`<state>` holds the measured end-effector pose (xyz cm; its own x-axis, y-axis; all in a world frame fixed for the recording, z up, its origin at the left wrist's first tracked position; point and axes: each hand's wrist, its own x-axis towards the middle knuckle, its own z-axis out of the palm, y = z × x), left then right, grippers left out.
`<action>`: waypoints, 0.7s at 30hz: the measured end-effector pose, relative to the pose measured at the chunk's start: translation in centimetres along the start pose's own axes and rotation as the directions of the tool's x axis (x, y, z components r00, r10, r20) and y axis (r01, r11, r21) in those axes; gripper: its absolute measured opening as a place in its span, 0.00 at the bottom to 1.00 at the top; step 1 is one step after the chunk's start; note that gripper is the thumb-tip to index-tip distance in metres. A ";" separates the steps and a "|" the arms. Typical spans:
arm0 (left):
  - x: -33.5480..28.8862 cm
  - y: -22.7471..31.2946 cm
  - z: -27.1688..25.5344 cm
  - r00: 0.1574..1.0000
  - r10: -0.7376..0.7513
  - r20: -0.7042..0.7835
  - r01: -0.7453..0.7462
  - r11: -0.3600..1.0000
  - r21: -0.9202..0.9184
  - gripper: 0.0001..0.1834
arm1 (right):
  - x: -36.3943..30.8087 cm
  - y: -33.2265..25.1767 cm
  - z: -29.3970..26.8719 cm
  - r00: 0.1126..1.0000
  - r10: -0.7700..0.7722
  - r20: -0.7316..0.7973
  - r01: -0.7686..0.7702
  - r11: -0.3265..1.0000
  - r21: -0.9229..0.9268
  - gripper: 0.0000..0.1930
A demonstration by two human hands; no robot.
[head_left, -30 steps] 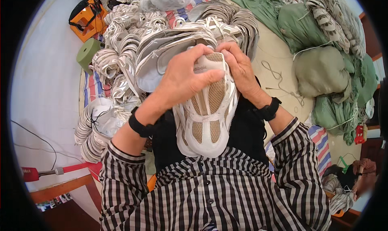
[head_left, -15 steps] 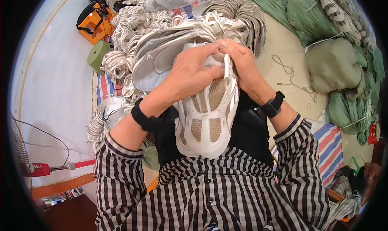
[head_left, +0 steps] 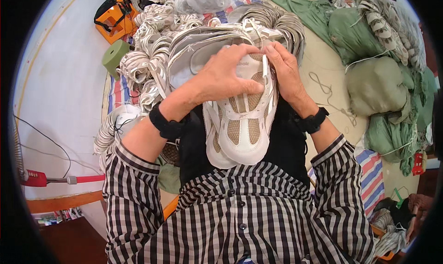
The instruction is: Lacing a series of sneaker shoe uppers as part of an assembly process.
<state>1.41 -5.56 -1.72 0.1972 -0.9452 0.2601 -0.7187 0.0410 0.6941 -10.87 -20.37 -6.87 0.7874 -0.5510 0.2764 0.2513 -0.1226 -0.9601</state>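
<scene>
A white shoe upper (head_left: 248, 144) with beige mesh panels lies over my lap, its toe toward me. Part of a second similar upper (head_left: 216, 146) shows beneath it on the left. My left hand (head_left: 217, 77) grips the top one, thumb across the mesh by the eyelet row and fingers at the tongue's far end. At the opposite edge, my right hand (head_left: 287, 74) pinches near the far end, close to a short white strip (head_left: 265, 66). The fingertips of both hands nearly meet there. What lies under them is hidden.
Just beyond my hands lies a stack of pale grey shoe pieces (head_left: 182, 56). Bundled uppers (head_left: 138, 67) are heaped left of it, beside a green roll (head_left: 115, 56) and an orange stool (head_left: 115, 26). Green sacks (head_left: 374, 86) stand right, and a loose cord (head_left: 323, 86) lies nearby.
The shoe upper has shifted slightly away from me and to the right. My left hand has spread wider, uncovering more of the tongue. My right hand has moved slightly right with it.
</scene>
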 end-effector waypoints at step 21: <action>-8.6 0.5 -2.9 0.923 0.158 -0.351 -0.139 0.987 0.079 0.27 | -1.0 0.8 1.8 0.976 -0.175 -0.129 0.119 0.926 -0.359 0.16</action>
<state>1.27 3.55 -1.67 0.3027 -0.7523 0.5852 -0.7892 0.1464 0.5964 -10.44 -18.44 -7.88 0.6517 -0.6230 0.4327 0.1244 -0.4750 -0.8712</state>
